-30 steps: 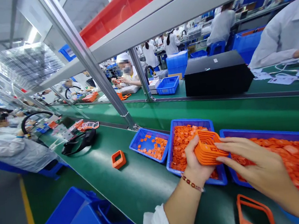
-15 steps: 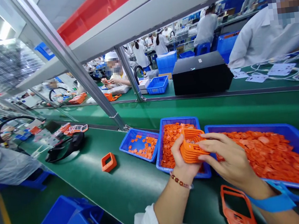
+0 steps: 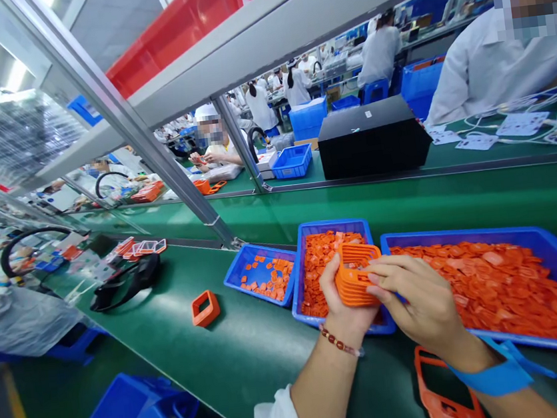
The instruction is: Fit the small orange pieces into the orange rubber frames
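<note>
A stack of orange square plastic frames (image 3: 356, 287) rests in my left hand (image 3: 342, 302), the fingers wrapped around its left side and underside. My right hand (image 3: 423, 303) is at the stack's right side, thumb and fingertips pinched together against it. Whatever lies between those fingertips is too small to make out. Beneath the hands is a blue bin of small orange pieces (image 3: 312, 259). To its left, a shallower blue tray (image 3: 241, 297) holds scattered orange pieces. A larger blue bin (image 3: 527, 234) full of flat orange pieces stands behind my right hand.
A short orange square stack (image 3: 205, 309) lies on the green table (image 3: 260, 359) at left. Below my right wrist is a larger orange frame (image 3: 450, 394). A black strap-like object (image 3: 128, 280) lies farther left. A metal post (image 3: 174, 174) rises behind the bins. Co-workers sit across the line.
My right hand's fingers have drawn closer together at the stack's right side, slightly lower and to the left. My left hand still holds the stack. The view has shifted slightly.
</note>
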Action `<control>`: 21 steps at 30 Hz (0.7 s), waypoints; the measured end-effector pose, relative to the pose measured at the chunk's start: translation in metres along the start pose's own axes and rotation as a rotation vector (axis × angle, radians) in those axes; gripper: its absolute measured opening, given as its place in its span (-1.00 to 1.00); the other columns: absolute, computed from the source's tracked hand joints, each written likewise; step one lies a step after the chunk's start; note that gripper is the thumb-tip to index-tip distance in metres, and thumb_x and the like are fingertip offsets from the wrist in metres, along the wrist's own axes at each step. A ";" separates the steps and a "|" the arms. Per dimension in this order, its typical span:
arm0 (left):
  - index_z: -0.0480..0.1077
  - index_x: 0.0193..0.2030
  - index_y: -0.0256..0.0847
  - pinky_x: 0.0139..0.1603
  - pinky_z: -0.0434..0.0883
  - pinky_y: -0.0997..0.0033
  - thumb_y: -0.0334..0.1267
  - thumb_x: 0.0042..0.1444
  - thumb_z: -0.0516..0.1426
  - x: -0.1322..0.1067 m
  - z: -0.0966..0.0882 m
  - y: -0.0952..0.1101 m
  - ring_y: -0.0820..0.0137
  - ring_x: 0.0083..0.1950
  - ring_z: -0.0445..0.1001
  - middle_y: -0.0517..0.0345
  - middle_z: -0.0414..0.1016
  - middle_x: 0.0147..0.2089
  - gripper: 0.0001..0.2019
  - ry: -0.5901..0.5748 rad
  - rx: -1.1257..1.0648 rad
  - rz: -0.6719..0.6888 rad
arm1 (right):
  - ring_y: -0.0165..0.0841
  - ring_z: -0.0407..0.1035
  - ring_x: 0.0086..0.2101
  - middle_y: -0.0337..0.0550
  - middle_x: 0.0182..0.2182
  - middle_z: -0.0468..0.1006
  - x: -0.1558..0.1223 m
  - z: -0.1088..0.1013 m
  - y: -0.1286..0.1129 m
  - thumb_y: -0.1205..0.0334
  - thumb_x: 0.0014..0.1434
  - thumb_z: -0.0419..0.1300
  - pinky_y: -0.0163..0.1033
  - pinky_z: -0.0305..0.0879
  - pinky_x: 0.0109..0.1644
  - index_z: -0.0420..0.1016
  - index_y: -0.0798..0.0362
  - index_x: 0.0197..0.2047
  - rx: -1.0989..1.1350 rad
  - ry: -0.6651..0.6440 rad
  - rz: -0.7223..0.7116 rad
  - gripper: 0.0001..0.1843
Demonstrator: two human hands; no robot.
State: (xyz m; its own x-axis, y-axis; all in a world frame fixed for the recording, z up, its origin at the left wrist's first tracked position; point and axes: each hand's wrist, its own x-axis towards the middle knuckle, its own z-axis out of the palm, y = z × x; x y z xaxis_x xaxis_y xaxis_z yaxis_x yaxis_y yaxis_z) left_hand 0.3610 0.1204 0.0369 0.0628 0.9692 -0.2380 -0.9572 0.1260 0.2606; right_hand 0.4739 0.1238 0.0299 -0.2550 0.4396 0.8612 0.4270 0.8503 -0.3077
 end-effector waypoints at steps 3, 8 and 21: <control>0.55 -0.27 -0.39 -0.10 0.44 0.41 -0.06 0.18 0.08 0.001 -0.002 -0.001 0.36 -0.28 0.52 -0.03 0.56 -0.29 -0.61 -0.029 -0.033 -0.025 | -0.25 0.50 -0.15 -0.11 -0.25 0.63 -0.002 0.004 0.001 0.38 0.25 0.23 -0.11 0.41 -0.08 0.45 0.04 -0.30 0.010 0.006 -0.001 -0.92; 0.54 -0.32 -0.39 -0.14 0.44 0.44 -0.08 0.21 0.06 0.004 -0.003 -0.002 0.38 -0.32 0.52 -0.02 0.55 -0.33 -0.62 -0.046 -0.041 -0.040 | -0.26 0.50 -0.16 -0.13 -0.26 0.63 -0.002 0.000 0.005 0.37 0.23 0.25 -0.11 0.42 -0.04 0.47 0.05 -0.29 -0.007 -0.018 0.029 -0.94; 0.54 -0.24 -0.40 0.05 0.42 0.31 -0.18 0.26 0.00 0.003 0.004 0.010 0.31 -0.26 0.55 -0.05 0.58 -0.25 -0.64 -0.036 0.099 -0.006 | -0.19 0.47 -0.06 -0.13 -0.18 0.65 0.007 -0.027 0.013 0.14 0.25 0.28 -0.02 0.46 0.02 0.57 0.04 -0.11 -0.008 -0.221 0.044 -0.81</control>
State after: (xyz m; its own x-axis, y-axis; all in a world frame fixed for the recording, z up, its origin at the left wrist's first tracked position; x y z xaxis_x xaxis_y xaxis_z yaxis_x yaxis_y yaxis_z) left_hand 0.3524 0.1252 0.0423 0.0803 0.9752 -0.2064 -0.9241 0.1504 0.3512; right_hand 0.5010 0.1301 0.0433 -0.4194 0.5297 0.7372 0.4482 0.8270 -0.3392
